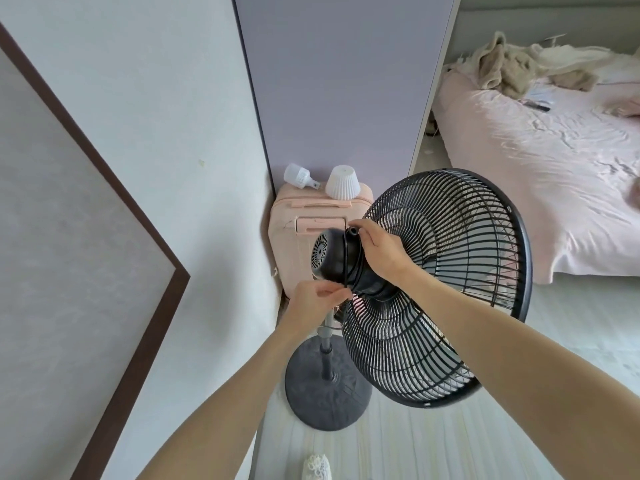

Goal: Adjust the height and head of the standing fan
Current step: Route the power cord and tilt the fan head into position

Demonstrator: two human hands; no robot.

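A black standing fan stands in the room's corner, its round wire cage (450,271) facing right and away from me. Its black motor housing (329,254) points left, with a black cord (348,268) wound around it. My right hand (377,251) rests on top of the housing, next to the small knob, fingers wrapped over it. My left hand (315,303) sits just below the housing and pinches the cord between its fingers. The grey pole (326,344) runs down to the round dark base (325,386) on the floor.
A pink suitcase (294,237) stands behind the fan against a lilac panel, with a white bulb (298,175) and a white ribbed shade (343,183) on top. A bed with pink sheets (540,174) fills the right. A white wall is at the left.
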